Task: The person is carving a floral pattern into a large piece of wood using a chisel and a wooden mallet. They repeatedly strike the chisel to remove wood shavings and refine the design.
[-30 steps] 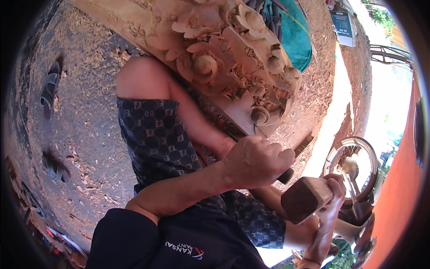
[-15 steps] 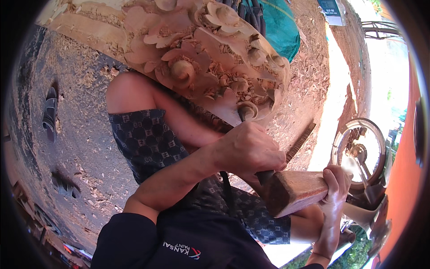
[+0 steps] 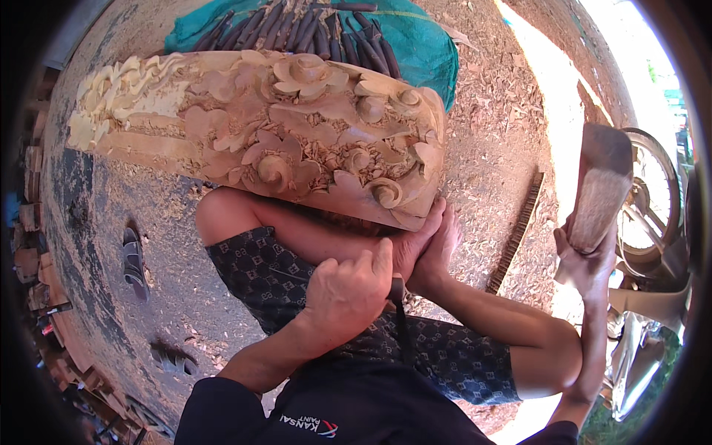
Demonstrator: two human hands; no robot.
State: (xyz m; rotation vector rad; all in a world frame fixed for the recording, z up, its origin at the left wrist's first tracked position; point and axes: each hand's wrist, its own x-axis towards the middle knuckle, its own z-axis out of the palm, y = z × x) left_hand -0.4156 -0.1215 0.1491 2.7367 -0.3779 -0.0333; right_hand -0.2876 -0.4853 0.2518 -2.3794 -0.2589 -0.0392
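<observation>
Panel of carved wood (image 3: 259, 141), with flowers in relief, is laid from 10 to 1 o'clock. Beyond it, at 12 o'clock, a teal sheet (image 3: 429, 53) is seen under many dark-handled tools (image 3: 319, 33). Near 3 o'clock, well apart from the panel, the wooden mallet (image 3: 604, 182) is gripped by its narrow end, and the fingers of the right hand (image 3: 589, 261) are wrapped around it. Near 6 o'clock, the left hand (image 3: 345, 293) is closed in a fist around a chisel-like tool (image 3: 397, 288), with one digit stretched toward 1 o'clock; the cutting edge is hidden. For good carving, it is judged, the edge should be seated firmly before any blow is given, and the stretched digit should be folded away. The mallet should be brought squarely onto the handle's end, lightly near thin petals. Shavings (image 3: 397, 142) in the hollows should be brushed out.
</observation>
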